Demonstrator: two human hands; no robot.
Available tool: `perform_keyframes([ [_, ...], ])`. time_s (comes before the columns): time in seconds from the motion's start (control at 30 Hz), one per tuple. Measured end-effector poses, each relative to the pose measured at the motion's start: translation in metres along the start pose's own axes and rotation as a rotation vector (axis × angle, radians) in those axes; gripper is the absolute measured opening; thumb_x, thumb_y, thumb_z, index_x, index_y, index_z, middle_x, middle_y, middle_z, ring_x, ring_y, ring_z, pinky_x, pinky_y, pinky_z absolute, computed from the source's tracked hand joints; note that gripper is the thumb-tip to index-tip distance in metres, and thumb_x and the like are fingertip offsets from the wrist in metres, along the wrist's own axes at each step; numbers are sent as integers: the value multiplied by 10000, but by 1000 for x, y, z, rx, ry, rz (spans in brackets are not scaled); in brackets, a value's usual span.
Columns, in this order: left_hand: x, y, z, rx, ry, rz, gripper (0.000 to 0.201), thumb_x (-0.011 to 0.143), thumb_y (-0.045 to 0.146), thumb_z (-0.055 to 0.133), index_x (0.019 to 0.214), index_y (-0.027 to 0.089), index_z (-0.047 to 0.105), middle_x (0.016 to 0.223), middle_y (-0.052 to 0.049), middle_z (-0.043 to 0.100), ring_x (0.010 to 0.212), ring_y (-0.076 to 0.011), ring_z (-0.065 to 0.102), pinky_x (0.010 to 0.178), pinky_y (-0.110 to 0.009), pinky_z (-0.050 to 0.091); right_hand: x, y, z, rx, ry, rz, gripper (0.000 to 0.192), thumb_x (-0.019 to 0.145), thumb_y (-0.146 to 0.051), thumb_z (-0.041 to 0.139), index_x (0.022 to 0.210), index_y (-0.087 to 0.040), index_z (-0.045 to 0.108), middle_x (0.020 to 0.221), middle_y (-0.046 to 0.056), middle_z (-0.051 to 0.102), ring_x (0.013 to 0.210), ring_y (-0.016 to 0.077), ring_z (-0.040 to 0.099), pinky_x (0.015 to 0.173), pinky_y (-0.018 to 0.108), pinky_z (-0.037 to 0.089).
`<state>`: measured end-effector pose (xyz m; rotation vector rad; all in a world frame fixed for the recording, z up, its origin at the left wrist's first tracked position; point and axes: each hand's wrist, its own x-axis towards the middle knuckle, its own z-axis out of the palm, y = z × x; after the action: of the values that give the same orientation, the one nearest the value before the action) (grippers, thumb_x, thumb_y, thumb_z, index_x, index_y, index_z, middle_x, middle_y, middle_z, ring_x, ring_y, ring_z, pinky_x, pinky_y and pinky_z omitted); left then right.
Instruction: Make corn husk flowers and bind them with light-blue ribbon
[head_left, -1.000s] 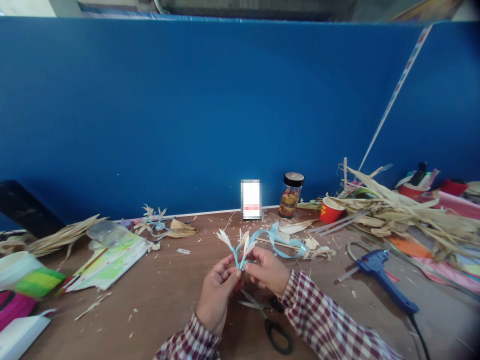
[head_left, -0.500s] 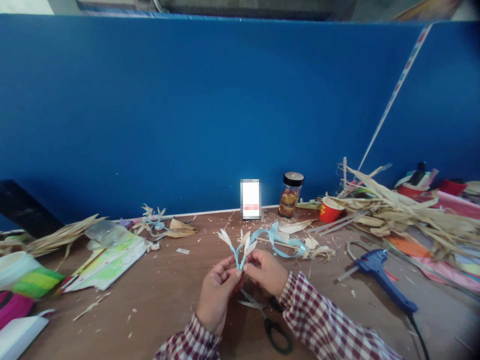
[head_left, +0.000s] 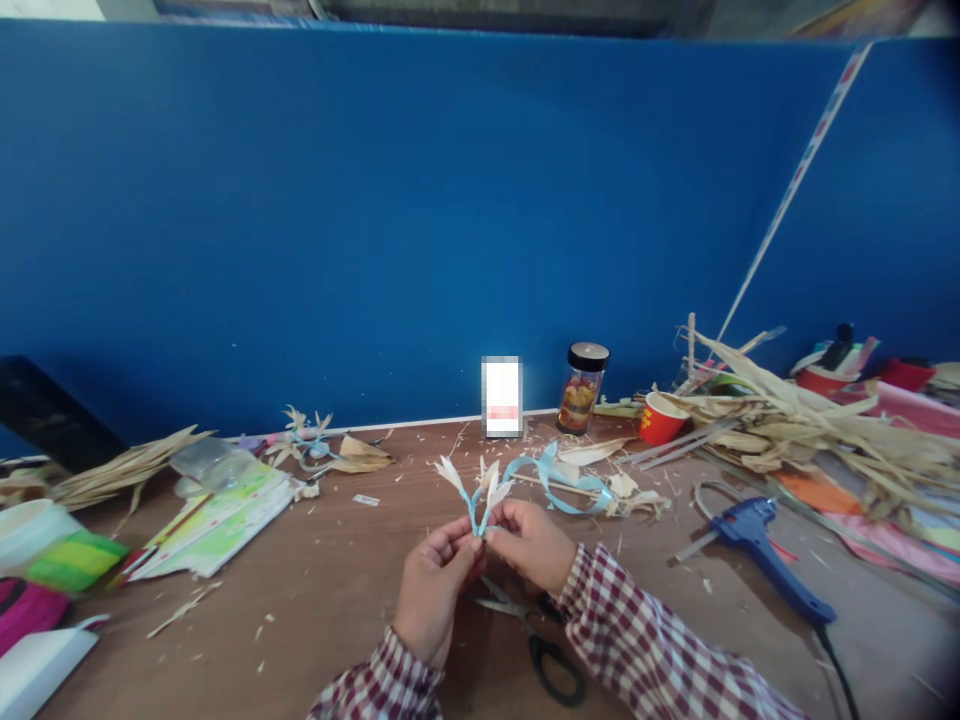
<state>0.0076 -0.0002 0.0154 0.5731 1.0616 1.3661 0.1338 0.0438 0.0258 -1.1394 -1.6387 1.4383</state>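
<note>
Between both hands stands a small bunch of corn husk flowers with pale petals and stems wrapped in light blue. My left hand pinches the stems low down, where they come together. From the other side my right hand closes its thumb and fingers at the same spot, the fingertips nearly touching the left ones. A loop of light blue ribbon lies behind the right hand, and its tail reaches towards the bunch. Below my hands rest scissors with black handles, partly hidden by the right hand and sleeve.
A blue hot glue gun lies at right, near a heap of dried corn husks. At the back stand a lidded jar and a red paper cup. More husk flowers and a green-patterned sheet are at left.
Almost nothing differs. The fingers have shifted very slightly at the base of the stems, and both hands keep their grip.
</note>
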Motion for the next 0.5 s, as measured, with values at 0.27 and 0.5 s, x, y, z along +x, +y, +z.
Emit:
perform_keyframes([
  [0.27, 1, 1, 0, 22, -23, 11, 349, 553, 240, 753, 881, 138, 690, 758, -69, 705, 636, -122, 613, 634, -229, 486, 1, 3, -1, -51, 49, -45, 117, 730, -245, 548, 690, -136, 558, 553, -34, 518, 467, 72, 416, 454, 189, 338],
  [0.5, 1, 2, -1, 16, -90, 22, 318, 579, 208, 734, 892, 160, 699, 745, -48, 699, 660, -123, 602, 650, -224, 472, 0, -3, -1, 23, 44, -61, 81, 709, -232, 560, 714, -155, 536, 592, -34, 538, 480, 79, 431, 477, 203, 349],
])
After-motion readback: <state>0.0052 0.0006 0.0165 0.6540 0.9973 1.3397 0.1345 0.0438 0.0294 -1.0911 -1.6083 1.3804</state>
